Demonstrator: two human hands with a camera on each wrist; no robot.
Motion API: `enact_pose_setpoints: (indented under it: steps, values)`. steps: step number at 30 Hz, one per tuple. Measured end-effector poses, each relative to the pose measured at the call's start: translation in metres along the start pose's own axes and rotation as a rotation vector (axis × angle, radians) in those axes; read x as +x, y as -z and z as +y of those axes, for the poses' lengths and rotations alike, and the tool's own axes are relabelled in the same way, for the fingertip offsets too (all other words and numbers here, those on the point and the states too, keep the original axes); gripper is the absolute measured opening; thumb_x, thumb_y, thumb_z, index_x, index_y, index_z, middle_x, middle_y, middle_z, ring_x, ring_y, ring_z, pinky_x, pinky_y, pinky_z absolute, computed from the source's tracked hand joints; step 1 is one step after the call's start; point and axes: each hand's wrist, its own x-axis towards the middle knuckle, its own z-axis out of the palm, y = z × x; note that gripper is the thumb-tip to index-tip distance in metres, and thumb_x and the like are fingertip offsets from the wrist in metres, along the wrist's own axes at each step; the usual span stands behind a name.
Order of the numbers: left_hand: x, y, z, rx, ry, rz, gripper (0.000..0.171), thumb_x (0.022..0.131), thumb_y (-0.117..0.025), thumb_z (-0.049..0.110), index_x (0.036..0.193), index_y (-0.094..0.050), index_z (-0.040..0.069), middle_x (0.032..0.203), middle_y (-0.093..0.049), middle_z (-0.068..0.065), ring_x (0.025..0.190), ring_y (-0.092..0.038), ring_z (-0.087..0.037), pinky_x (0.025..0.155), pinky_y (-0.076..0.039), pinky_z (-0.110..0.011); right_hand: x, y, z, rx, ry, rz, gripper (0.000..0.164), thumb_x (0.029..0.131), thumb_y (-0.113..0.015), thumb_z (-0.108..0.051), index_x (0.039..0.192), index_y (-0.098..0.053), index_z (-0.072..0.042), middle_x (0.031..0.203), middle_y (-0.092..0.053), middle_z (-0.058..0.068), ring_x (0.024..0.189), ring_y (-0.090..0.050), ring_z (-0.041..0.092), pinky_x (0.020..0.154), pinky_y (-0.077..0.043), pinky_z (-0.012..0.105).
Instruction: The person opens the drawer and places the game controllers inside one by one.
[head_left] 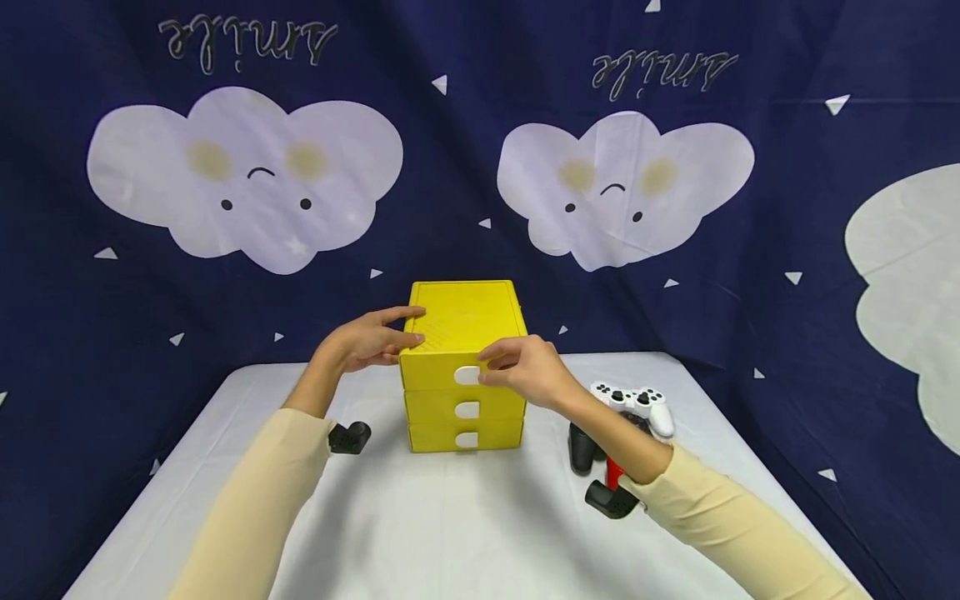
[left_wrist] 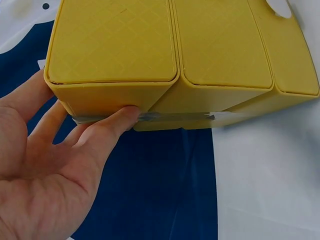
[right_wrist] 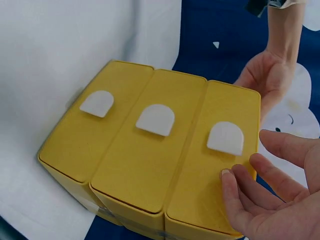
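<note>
The head view has the yellow box (head_left: pixel 465 393) at mid-frame on the white worktop (head_left: pixel 420 533), its three drawers stacked and all apparently pushed home. The step in hand looks like bracing the box on one side while reaching for the top drawer (right_wrist: pixel 200 175). The left grip (head_left: pixel 371 337) is spread at the box's left side, finger ends at the upper edge; the left wrist view, where it comes in from the lower left, shows its digits fairly straight and one tip laid on the side wall by a strip of tape (left_wrist: pixel 175 116). The right grip (head_left: pixel 528 367) hangs in front of the top drawer with fingers loosely bent and a gap between them, pinching nothing that I can see. In the right wrist view it fills the lower right, just beside the white handle (right_wrist: pixel 226 138) on the rightmost drawer front; that handle shows whole, and whether any fingertip brushes the front I cannot tell. The next move, I judge, calls for those fingers to settle on the handle and draw it straight towards the bottom of the head frame, with the left grip pressing enough that the light-looking box does not slide. A white controller (head_left: pixel 633 398) lies right of centre, well apart from the box.
</note>
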Motion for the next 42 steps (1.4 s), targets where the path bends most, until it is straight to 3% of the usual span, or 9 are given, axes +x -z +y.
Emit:
enact_pose_setpoints:
  steps: [2, 8, 16, 29, 35, 42]
  values:
    - [0.000, 0.000, -0.001, 0.000, -0.001, 0.006, 0.069, 0.099, -0.068, 0.023, 0.159, -0.034, 0.027, 0.124, -0.054, -0.011, 0.074, -0.049, -0.014, 0.089, -0.048, -0.032, 0.001, -0.004, 0.001, 0.003, -0.003, 0.000, 0.026, 0.086, -0.081, -0.018, 0.111, -0.078, -0.012, 0.104, -0.078, 0.004, 0.098, -0.073, 0.019, 0.087, -0.060, 0.037]
    - [0.002, 0.000, -0.003, 0.002, 0.001, 0.015, 0.068, 0.099, -0.069, 0.023, 0.158, -0.037, 0.027, 0.146, -0.047, -0.014, 0.091, -0.057, -0.016, 0.090, -0.052, -0.029, 0.004, -0.012, 0.003, 0.017, -0.011, 0.005, 0.025, 0.086, -0.080, -0.016, 0.111, -0.079, -0.011, 0.103, -0.078, 0.003, 0.095, -0.074, 0.017, 0.085, -0.060, 0.036]
    - [0.002, 0.001, -0.004, 0.001, -0.013, 0.016, 0.065, 0.099, -0.069, 0.022, 0.156, -0.040, 0.026, 0.124, -0.054, -0.011, 0.075, -0.050, -0.013, 0.080, -0.050, -0.026, 0.008, -0.015, 0.007, -0.003, 0.008, 0.033, 0.018, 0.087, -0.079, -0.013, 0.105, -0.081, -0.011, 0.095, -0.079, 0.003, 0.087, -0.075, 0.016, 0.082, -0.060, 0.036]
    - [0.005, 0.001, -0.004, 0.018, -0.022, 0.016, 0.064, 0.098, -0.069, 0.023, 0.156, -0.042, 0.024, 0.137, -0.051, -0.013, 0.083, -0.053, -0.014, 0.083, -0.052, -0.025, 0.020, -0.013, 0.013, 0.078, -0.036, 0.032, 0.007, 0.085, -0.079, -0.007, 0.090, -0.083, -0.010, 0.086, -0.078, 0.004, 0.075, -0.075, 0.021, 0.072, -0.062, 0.032]
    - [0.005, 0.001, -0.004, 0.016, -0.008, 0.017, 0.063, 0.098, -0.069, 0.023, 0.155, -0.042, 0.025, 0.128, -0.053, -0.012, 0.078, -0.050, -0.015, 0.080, -0.051, -0.025, 0.020, -0.014, 0.012, 0.060, -0.022, 0.031, 0.005, 0.085, -0.079, -0.006, 0.088, -0.082, -0.008, 0.083, -0.078, 0.005, 0.072, -0.075, 0.019, 0.070, -0.062, 0.031]
    - [0.005, 0.002, 0.001, 0.044, 0.008, 0.016, 0.064, 0.097, -0.071, 0.022, 0.155, -0.043, 0.023, 0.142, -0.051, -0.015, 0.096, -0.061, -0.020, 0.092, -0.057, -0.031, 0.015, -0.011, 0.006, 0.058, -0.036, -0.022, 0.005, 0.086, -0.078, -0.003, 0.085, -0.082, -0.006, 0.081, -0.078, 0.009, 0.064, -0.073, 0.018, 0.066, -0.062, 0.030]
